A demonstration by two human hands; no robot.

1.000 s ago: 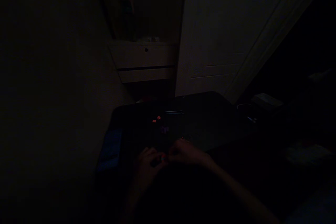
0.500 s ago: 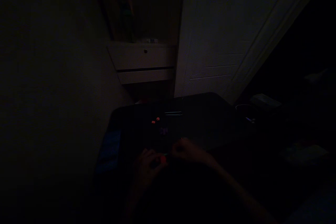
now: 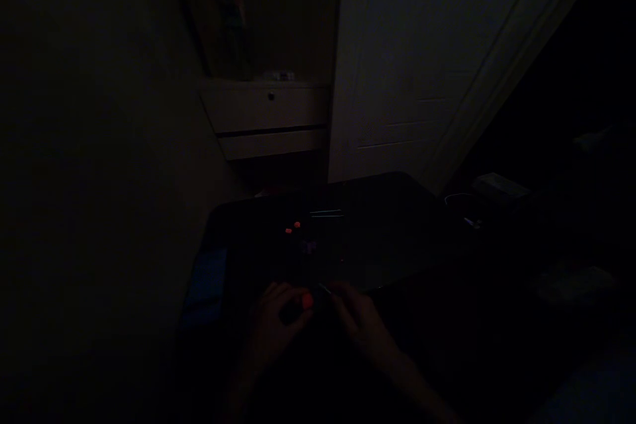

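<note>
The room is very dark. My left hand (image 3: 278,318) is curled near the front edge of a dark table (image 3: 397,232), pinching a small orange-red piece (image 3: 307,301) at its fingertips. My right hand (image 3: 355,315) sits just to its right with fingers drawn together on a thin pale sliver (image 3: 325,289) that I cannot make out. Farther back on the table lie two small orange bits (image 3: 293,228), a dim purple bit (image 3: 309,248) and a thin pale stick (image 3: 326,213).
A blue object (image 3: 209,278) rests at the table's left edge. Behind stand a pale drawer unit (image 3: 268,116) with a knob and a pale door (image 3: 412,66). Dim shapes, a box (image 3: 497,185) and a cord, lie on the right.
My right hand has pulled back toward me and slightly away from the left. The orange-red piece stays at my left fingertips. The view has shifted a little.
</note>
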